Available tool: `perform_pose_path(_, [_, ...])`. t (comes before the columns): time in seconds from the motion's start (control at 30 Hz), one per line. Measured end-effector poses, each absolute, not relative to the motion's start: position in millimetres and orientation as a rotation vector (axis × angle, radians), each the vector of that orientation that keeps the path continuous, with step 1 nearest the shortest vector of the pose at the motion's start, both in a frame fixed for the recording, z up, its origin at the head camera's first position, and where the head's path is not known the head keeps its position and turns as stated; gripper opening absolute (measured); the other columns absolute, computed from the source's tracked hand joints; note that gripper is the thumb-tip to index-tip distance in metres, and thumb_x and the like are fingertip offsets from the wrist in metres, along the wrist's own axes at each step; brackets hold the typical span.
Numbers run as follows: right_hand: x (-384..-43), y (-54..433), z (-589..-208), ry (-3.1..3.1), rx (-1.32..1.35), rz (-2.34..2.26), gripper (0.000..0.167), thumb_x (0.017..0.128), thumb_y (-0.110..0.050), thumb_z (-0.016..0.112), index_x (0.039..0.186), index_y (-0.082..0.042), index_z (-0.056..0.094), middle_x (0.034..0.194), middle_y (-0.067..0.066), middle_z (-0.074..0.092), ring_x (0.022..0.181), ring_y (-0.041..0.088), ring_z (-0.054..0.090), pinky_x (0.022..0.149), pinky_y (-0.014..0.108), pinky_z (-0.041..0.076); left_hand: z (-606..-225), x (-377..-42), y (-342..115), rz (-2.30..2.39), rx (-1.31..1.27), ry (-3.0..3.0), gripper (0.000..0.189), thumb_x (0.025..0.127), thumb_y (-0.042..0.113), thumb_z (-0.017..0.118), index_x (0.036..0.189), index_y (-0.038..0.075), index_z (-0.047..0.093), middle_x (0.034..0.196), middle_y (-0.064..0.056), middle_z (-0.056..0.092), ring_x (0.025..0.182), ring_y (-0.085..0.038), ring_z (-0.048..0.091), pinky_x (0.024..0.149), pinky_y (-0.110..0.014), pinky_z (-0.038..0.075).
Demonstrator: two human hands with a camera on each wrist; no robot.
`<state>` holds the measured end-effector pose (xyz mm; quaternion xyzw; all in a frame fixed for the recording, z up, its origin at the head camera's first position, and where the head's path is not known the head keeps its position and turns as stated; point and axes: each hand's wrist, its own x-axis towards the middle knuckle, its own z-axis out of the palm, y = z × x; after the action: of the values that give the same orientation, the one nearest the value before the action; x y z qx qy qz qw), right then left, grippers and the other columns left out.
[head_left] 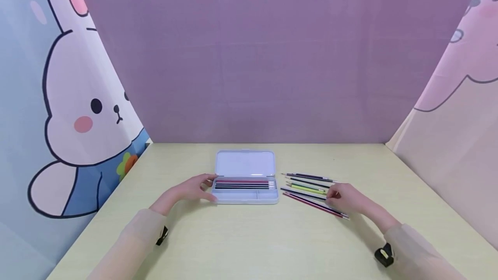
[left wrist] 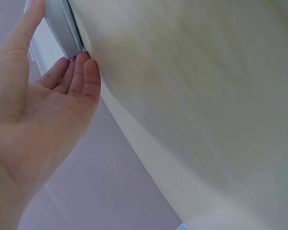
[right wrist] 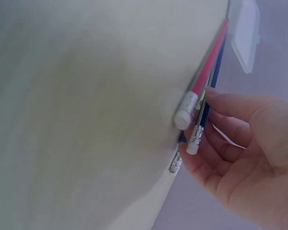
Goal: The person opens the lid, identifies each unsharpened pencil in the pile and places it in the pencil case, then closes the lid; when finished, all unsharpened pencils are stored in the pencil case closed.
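A white pencil case [head_left: 237, 196] lies open on the table, its lid [head_left: 245, 163] tilted back. Several pencils [head_left: 243, 181], reddish and dark with pale ends, lie side by side in its rear compartment. At the case's left end, my left hand [head_left: 193, 188] holds it between thumb and fingertips. To the right of the case, my right hand [head_left: 347, 199] pinches a dark pencil [right wrist: 206, 114] near its white eraser end. Next to that pencil lies a red pencil [right wrist: 209, 67]. Green pencils [head_left: 307, 189] and more dark pencils [head_left: 311, 176] are spread just beyond.
The case's front compartment has a small divider [head_left: 257, 194] toward its right. A pale wooden table [head_left: 241, 241] carries everything. A purple backdrop [head_left: 264, 55] rises at its far edge, and printed cloths hang at both sides.
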<state>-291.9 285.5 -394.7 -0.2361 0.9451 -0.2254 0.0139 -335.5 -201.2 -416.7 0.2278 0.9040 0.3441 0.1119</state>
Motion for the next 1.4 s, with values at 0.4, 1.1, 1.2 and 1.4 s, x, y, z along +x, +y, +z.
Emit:
perform_pose_path(0.4, [-292.1,291.4,-387.6,2.948,-0.804,-0.689,0.008,0.086,-0.008,0.063,0.091,-0.005,0.069,0.084,-0.001,0.066,0.074,0.004,0.055,0.066,0.024,0.049,-416.9,-335.6,-199.9,1.014,0.623,2.662,0.086,0.072,0.035,0.080,0.140,0.001,0.039,0.132,-0.014,0.051,0.115,-0.030,0.051,0.097,-0.045,0.044])
perform_pose_path(1.1, [-308.6,265.5,-370.2,3.083,-0.873,-0.762,0.008,0.087,-0.006,0.064,0.092,-0.003,0.069,0.081,-0.001,0.062,0.072,0.006,0.055,0.062,0.023,0.049,-418.5,-336.0,-202.3,1.008,0.632,2.657,0.085,0.072,0.034,0.080,0.140,0.002,0.039,0.133,-0.014,0.050,0.116,-0.030,0.050,0.098,-0.047,0.043])
perform_pose_path(1.2, [-311.7,257.1,-368.0,3.077,-0.872,-0.768,0.009,0.087,-0.006,0.063,0.093,-0.003,0.069,0.081,-0.001,0.063,0.071,0.006,0.055,0.062,0.023,0.049,-418.3,-336.1,-202.3,1.009,0.622,2.657,0.085,0.073,0.034,0.080,0.140,0.003,0.039,0.133,-0.014,0.050,0.116,-0.030,0.050,0.098,-0.047,0.043])
perform_pose_path(1.4, [-317.3,237.4,-364.2,3.067,-0.884,-0.776,0.011,0.088,-0.008,0.062,0.096,-0.003,0.070,0.083,0.000,0.064,0.073,0.007,0.055,0.063,0.024,0.049,-417.8,-335.8,-201.9,1.001,0.615,2.662,0.085,0.072,0.034,0.080,0.140,0.003,0.040,0.133,-0.014,0.050,0.116,-0.030,0.050,0.098,-0.047,0.044])
